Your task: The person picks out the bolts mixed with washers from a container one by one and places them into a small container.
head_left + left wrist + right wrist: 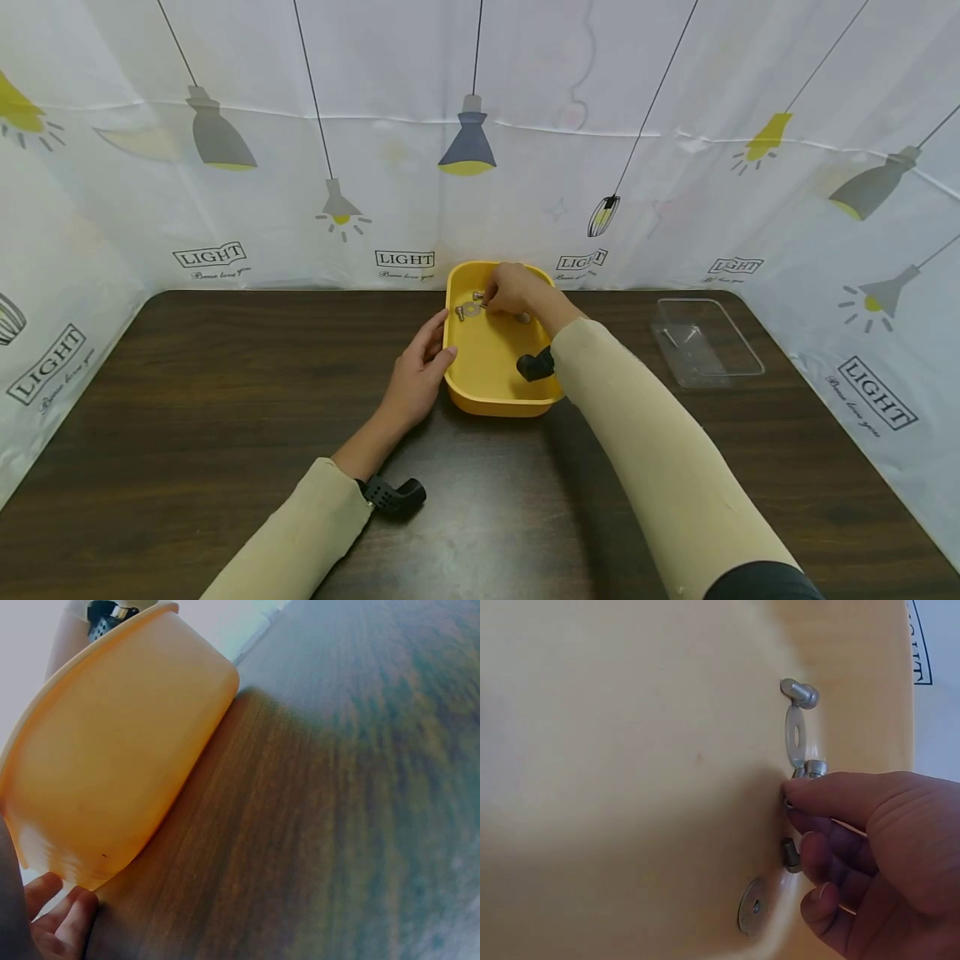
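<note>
A yellow bin [487, 358] stands on the table with silver screws [801, 694] and flat washers [796, 736] near its far end. My right hand [516, 290] reaches into it. Thumb and forefinger pinch a small metal piece [789, 803], mostly hidden by the fingertips, so its kind is unclear. Close below those fingers lie another screw [790, 855] and a washer [751, 906]. Along the bin's left side rests my left hand [420, 367], its thumb at the rim and its extended fingers [75, 919] against the outer wall.
To the right on the dark wooden table [225, 400] is a clear plastic tray [708, 375]. A white curtain [300, 217] printed with lamps hangs behind the table's far edge and along its sides. Each wrist wears a black camera mount [393, 494].
</note>
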Available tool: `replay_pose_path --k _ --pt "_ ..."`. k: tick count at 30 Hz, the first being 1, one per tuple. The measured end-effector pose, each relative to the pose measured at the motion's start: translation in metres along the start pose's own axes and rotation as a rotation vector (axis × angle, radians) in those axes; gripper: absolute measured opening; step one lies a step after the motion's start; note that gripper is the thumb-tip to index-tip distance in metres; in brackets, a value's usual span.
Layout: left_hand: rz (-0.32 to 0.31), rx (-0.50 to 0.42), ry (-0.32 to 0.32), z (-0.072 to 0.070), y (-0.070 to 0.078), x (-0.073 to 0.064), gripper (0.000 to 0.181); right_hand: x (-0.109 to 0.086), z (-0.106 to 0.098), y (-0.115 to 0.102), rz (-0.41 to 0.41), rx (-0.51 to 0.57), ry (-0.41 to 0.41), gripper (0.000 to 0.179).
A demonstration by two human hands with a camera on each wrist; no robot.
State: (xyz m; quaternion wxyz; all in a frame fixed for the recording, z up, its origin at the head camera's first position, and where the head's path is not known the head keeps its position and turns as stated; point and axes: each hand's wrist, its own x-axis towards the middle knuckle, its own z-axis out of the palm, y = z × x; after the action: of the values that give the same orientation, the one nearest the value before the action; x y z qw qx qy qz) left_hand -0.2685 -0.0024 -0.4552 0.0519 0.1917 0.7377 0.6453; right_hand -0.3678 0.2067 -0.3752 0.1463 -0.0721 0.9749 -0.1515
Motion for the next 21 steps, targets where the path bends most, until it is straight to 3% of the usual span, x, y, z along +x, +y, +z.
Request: replay_pose_path --k 12,21 --pt "-0.001 -0.006 -0.003 0.0000 -0.0009 0.0008 0.057 0.0008 0.0019 0.0014 0.105 0.098 0.003 0.015" --pt "-0.002 -0.006 -0.006 0.0006 -0.0011 -0.0001 0.057 0.0054 0.0052 0.0035 0.131 0.115 -0.009 0.016"
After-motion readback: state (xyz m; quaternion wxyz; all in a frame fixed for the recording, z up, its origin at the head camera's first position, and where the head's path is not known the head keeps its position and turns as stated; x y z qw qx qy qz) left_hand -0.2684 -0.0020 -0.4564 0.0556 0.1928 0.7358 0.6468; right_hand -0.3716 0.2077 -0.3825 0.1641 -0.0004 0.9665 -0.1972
